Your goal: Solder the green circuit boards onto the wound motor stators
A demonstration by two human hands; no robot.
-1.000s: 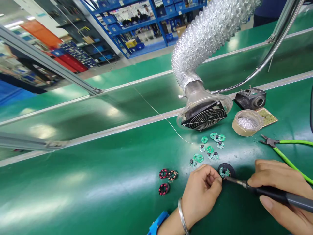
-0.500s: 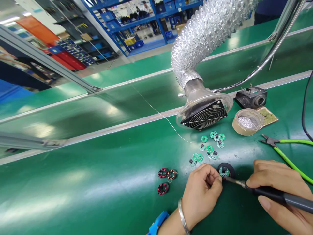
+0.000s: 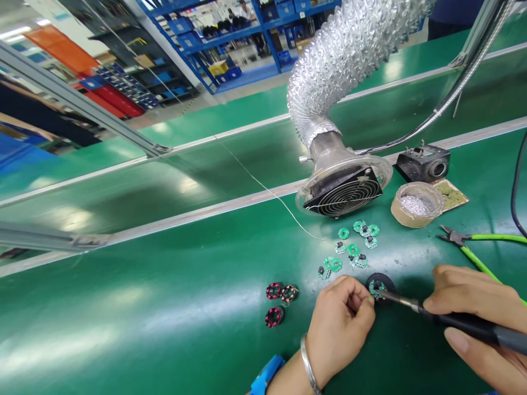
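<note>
My right hand (image 3: 481,323) is closed around a soldering iron (image 3: 457,323) with a dark handle. The iron's metal tip touches a small round green circuit board (image 3: 376,288), which sits in a black round holder (image 3: 389,281) on the bench. My left hand (image 3: 343,315) is pinched at the left edge of that holder; whatever its fingertips hold is hidden. Several loose ring-shaped green boards (image 3: 353,250) lie just beyond. To the left of my left hand are three wound coils (image 3: 289,293) with red or copper windings.
A fume extractor (image 3: 348,192) on a silver duct (image 3: 325,77) hangs behind the boards. At right lie a tub of metallic shavings (image 3: 415,206), a black iron stand (image 3: 424,163) and green-handled cutters (image 3: 457,237). A thin wire (image 3: 267,189) crosses the bench.
The soldering iron's tip has shifted slightly up and right across the board, with my right hand moving slightly right. My left hand stays in place.
</note>
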